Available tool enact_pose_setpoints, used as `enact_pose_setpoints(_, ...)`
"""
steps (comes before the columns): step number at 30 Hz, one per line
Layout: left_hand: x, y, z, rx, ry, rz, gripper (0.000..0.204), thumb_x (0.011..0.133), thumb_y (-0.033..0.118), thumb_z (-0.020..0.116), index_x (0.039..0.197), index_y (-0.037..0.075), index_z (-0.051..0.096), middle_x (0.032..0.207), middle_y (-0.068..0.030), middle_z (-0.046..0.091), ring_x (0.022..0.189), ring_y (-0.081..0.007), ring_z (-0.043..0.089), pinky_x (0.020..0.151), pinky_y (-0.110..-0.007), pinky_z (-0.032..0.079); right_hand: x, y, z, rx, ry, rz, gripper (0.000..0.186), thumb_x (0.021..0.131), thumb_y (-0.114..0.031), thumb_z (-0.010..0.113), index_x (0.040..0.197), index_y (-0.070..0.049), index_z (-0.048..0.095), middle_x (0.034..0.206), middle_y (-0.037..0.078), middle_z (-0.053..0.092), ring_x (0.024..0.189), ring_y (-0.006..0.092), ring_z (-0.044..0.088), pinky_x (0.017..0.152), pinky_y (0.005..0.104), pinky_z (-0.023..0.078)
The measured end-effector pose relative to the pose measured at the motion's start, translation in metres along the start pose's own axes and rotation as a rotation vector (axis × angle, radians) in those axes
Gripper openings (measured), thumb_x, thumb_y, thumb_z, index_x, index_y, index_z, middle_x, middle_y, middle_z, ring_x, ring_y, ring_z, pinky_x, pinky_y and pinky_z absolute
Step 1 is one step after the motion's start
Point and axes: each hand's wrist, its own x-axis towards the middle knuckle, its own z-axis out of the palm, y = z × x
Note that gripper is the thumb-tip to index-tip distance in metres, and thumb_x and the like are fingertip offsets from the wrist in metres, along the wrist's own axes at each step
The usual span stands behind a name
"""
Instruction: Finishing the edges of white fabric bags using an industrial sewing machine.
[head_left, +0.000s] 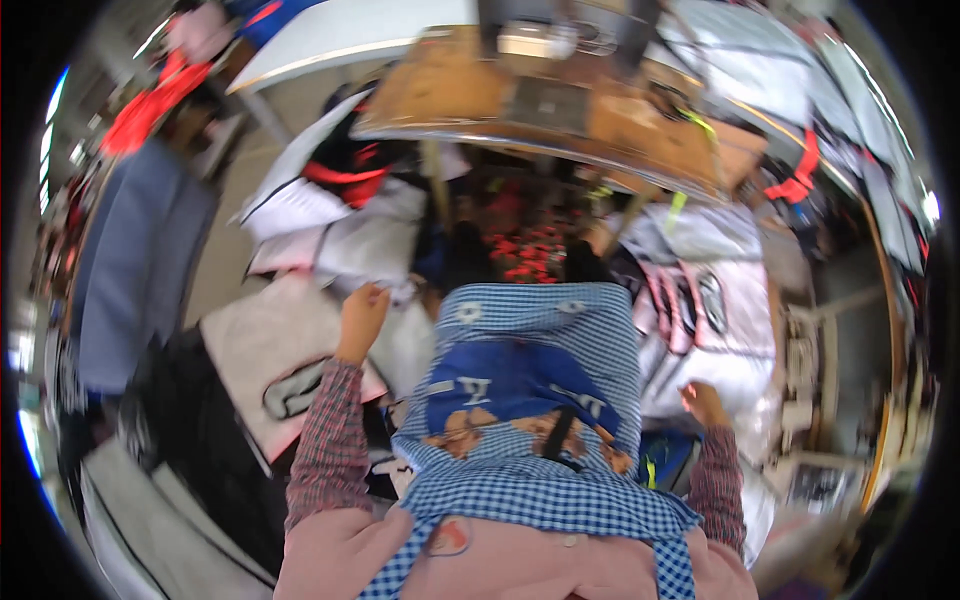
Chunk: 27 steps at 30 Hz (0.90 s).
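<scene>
Blue-checked apron (530,470) fills the foreground as the seated person's left hand (362,312) pinches white fabric pieces (340,245) stacked at their left, while the right hand (706,405), fingers curled, rests on white printed garments (715,330); wooden sewing table (480,95) ahead.

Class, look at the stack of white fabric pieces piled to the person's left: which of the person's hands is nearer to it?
Left. The left hand reaches the edge of the stack of white fabric pieces; the right hand is far across the apron, on the other side.
</scene>
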Motion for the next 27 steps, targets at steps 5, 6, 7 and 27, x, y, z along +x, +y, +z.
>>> enact_pose_setpoints(5,0.004,-0.036,-0.069,0.013,0.306,-0.139,0.021,0.086,0.020,0.064,0.091,-0.001,0.067,0.080,-0.0162,0.068,0.072,-0.0263,0.066,0.068,-0.036,0.051,0.001,-0.030,0.038,0.137,-0.253,0.121,0.019,0.091,-0.017,0.061,0.085,0.000,0.065,0.070,0.006,0.065,0.058,0.0147,0.062,0.054,0.0305,0.050)
enact_pose_setpoints(6,0.006,-0.047,-0.081,0.023,0.330,-0.162,0.021,0.086,0.020,0.064,0.091,-0.001,0.067,0.080,-0.0162,0.068,0.072,-0.0263,0.066,0.068,-0.036,0.051,0.004,-0.031,0.043,0.142,-0.277,0.117,0.017,0.090,-0.015,0.061,0.086,0.001,0.065,0.071,0.006,0.066,0.058,0.0149,0.063,0.055,0.0302,0.051)
enact_pose_setpoints(7,0.011,-0.062,-0.093,-0.010,0.335,-0.210,0.022,0.085,0.020,0.064,0.092,-0.001,0.067,0.081,-0.0156,0.069,0.073,-0.0246,0.067,0.069,-0.035,0.051,0.007,-0.032,0.048,0.152,-0.298,0.119,0.015,0.089,-0.013,0.061,0.088,0.002,0.065,0.072,0.007,0.066,0.059,0.0151,0.064,0.055,0.0299,0.052)
enact_pose_setpoints(27,-0.133,-0.133,-0.270,0.627,0.135,-1.129,0.048,0.082,0.044,0.061,0.100,0.000,0.066,0.107,-0.0170,0.067,0.097,-0.0343,0.065,0.064,-0.043,0.055,0.037,-0.069,0.050,0.036,-0.164,-0.088,0.014,0.089,-0.010,0.056,0.093,-0.001,0.066,0.073,0.012,0.067,0.062,0.0207,0.065,0.058,0.0324,0.051)
